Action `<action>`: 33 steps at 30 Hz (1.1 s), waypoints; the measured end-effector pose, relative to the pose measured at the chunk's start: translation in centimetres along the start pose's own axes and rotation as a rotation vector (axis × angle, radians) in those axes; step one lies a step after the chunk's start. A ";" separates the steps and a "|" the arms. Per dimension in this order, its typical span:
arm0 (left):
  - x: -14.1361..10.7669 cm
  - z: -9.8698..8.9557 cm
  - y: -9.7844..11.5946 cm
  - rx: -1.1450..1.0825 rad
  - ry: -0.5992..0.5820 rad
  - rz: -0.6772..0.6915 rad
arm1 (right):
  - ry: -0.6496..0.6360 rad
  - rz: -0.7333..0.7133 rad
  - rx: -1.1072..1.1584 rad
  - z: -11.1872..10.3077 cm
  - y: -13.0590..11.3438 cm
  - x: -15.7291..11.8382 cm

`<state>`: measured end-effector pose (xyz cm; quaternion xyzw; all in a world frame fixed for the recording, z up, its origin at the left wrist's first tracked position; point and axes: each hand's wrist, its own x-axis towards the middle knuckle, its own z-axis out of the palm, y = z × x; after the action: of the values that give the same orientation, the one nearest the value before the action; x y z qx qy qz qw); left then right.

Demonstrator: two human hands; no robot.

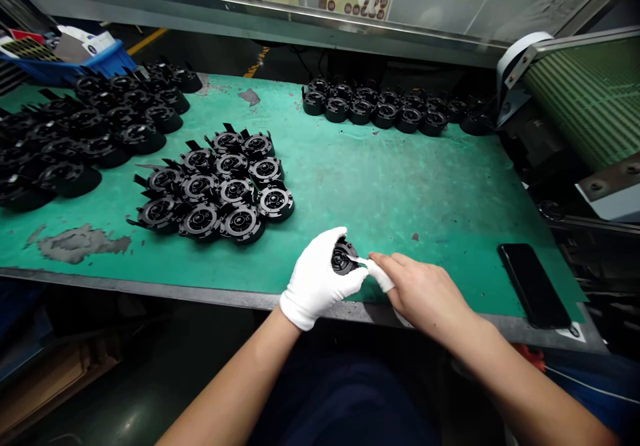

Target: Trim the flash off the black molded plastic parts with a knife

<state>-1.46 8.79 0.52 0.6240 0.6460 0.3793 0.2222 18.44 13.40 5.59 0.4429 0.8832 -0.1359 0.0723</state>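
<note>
This is a factory workshop. My desk (340, 173) has a scuffed green top with rows of identical black parts (241, 221) on it, a green conveyor belt (593, 93) stands at the right, yellow lines (147, 42) mark the floor (200, 49) beyond, and my left hand (317, 273) is in a white glove.

Wearing a plain white fabric glove (320, 269) on the left hand (323, 273), pretty snug, short cuff (298, 310). Going mostly bare on the right hand (425, 289), sporting just a white finger cover (381, 277), cloth or tape, can't tell. Showing bare forearms (235, 379), plus dark navy clothing (345, 399), too shadowy for detail.
</note>
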 end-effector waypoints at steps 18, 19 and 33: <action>-2.8 0.8 0.5 -0.073 -0.014 -0.096 | -0.091 -0.258 0.176 0.7 2.0 1.3; -2.8 1.1 0.5 -0.075 -0.006 -0.100 | -0.098 -0.263 0.167 0.6 2.1 1.5; -2.5 1.1 0.1 -0.031 0.047 -0.016 | -0.106 -0.246 0.026 0.7 2.2 2.2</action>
<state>-0.25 6.57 -0.48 0.6063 0.6501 0.4019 0.2196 18.92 16.14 4.02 0.3246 0.9238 -0.1787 0.0960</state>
